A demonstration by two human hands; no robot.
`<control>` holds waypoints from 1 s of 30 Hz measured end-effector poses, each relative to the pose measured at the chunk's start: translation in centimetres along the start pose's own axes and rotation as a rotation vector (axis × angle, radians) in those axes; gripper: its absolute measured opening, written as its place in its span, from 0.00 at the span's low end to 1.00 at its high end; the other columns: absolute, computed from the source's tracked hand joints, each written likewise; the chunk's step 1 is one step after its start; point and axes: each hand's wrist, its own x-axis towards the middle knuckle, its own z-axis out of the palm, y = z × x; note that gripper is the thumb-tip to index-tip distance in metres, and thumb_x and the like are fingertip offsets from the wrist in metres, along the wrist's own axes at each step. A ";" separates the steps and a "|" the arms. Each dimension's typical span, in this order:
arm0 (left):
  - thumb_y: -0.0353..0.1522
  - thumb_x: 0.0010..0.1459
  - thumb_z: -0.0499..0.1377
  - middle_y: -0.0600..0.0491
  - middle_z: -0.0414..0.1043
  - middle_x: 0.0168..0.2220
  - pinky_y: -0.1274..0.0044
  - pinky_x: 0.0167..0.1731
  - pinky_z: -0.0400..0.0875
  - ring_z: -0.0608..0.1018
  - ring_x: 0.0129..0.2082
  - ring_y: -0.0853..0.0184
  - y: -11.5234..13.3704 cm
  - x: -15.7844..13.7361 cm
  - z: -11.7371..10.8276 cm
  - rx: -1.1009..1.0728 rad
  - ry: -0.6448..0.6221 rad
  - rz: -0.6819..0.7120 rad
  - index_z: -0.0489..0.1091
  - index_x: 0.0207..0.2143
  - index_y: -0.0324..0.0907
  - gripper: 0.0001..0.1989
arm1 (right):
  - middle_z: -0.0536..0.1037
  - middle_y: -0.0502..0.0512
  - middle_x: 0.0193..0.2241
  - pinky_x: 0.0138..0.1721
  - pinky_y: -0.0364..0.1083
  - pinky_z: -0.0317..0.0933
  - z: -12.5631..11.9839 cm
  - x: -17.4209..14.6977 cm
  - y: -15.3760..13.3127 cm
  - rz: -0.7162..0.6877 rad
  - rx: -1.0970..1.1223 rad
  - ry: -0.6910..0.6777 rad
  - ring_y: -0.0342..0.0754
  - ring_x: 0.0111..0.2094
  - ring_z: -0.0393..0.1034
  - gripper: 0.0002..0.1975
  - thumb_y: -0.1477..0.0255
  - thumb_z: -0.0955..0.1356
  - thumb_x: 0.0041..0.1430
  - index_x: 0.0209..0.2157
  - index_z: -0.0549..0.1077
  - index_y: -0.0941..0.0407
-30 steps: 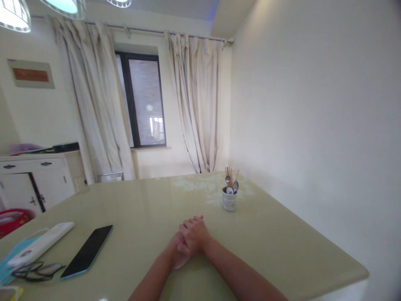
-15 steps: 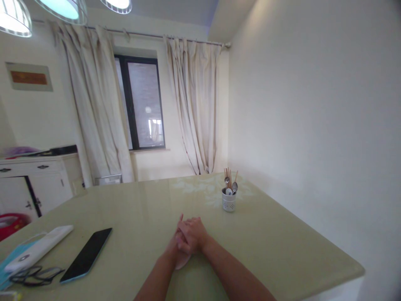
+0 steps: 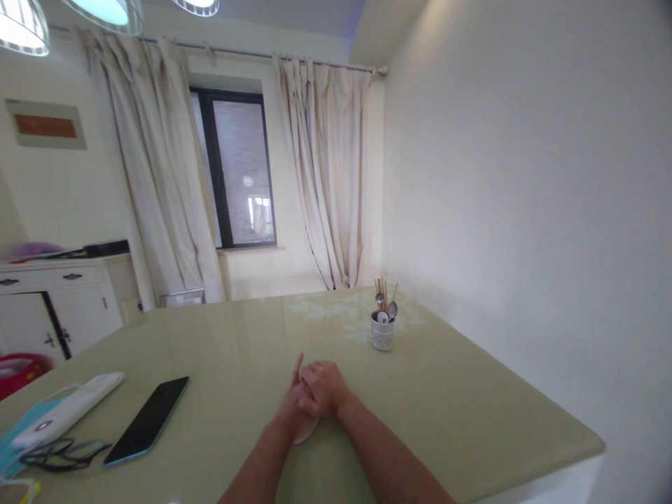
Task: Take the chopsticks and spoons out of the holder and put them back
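R hand (image 3: 324, 388): closed on L hand (image 3: 292, 411), nr side of utensil cup (image 3: 383, 336). L hand: pt. hidden, grip can't be told. Phone (image 3: 148, 420): well left of cup.

Pale curtains (image 3: 157, 168) flank dark-framed window (image 3: 242, 168); white cabinet (image 3: 78, 308) at left; lit lamps (image 3: 21, 28) overhead.

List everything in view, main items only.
Glossy table: one, green, centre.
Caged lamps: three, white and turquoise, top left.
Framed window: one, black, beyond table.
Cloth curtains: two, cream, flanking window.
Panelled cabinet: one, white, far left.
Perforated holder: one, white, table right.
Utensils: several, brown and silver, in holder.
Flat phone: one, black, table left.
Folded glasses: one, black, beside phone.
Long device: one, white, beside phone.
Thin sheet: one, blue, under device.
Left hand, right hand: two, bare, clasped, centre.
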 end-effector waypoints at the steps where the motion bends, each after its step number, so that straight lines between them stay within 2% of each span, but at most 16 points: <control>1: 0.27 0.66 0.54 0.58 0.81 0.58 0.56 0.76 0.23 0.76 0.62 0.65 0.0 0.0 0.0 0.005 0.001 -0.006 0.63 0.69 0.57 0.31 | 0.84 0.61 0.36 0.38 0.49 0.65 0.1 0.0 0.0 0.001 -0.001 -0.003 0.56 0.35 0.78 0.13 0.62 0.67 0.60 0.39 0.75 0.57; 10: 0.29 0.69 0.53 0.55 0.81 0.57 0.57 0.77 0.31 0.77 0.61 0.66 0.0 0.0 0.0 0.009 -0.005 -0.018 0.63 0.70 0.53 0.29 | 0.85 0.62 0.36 0.36 0.48 0.64 -0.3 0.5 0.1 -0.007 -0.003 -0.042 0.56 0.35 0.78 0.17 0.59 0.69 0.58 0.39 0.77 0.58; 16: 0.28 0.67 0.54 0.56 0.80 0.59 0.55 0.77 0.34 0.76 0.63 0.65 0.0 0.1 0.2 0.003 -0.001 -0.020 0.61 0.71 0.55 0.31 | 0.86 0.62 0.37 0.36 0.49 0.64 -0.6 0.7 -0.1 -0.007 -0.002 -0.047 0.56 0.35 0.79 0.17 0.59 0.69 0.58 0.40 0.78 0.58; 22: 0.29 0.68 0.53 0.55 0.80 0.59 0.54 0.77 0.42 0.75 0.64 0.63 -0.1 0.0 0.0 0.026 -0.001 -0.032 0.63 0.69 0.56 0.29 | 0.86 0.61 0.37 0.36 0.48 0.64 -0.7 0.9 -0.2 -0.019 0.012 -0.032 0.56 0.35 0.79 0.16 0.59 0.69 0.59 0.40 0.78 0.58; 30: 0.29 0.68 0.52 0.56 0.80 0.59 0.58 0.77 0.37 0.75 0.64 0.64 -0.4 -0.1 0.2 0.084 0.053 -0.020 0.64 0.68 0.57 0.29 | 0.85 0.61 0.37 0.38 0.49 0.63 -0.8 1.1 -0.2 -0.048 0.022 -0.018 0.56 0.36 0.78 0.17 0.58 0.69 0.60 0.41 0.78 0.58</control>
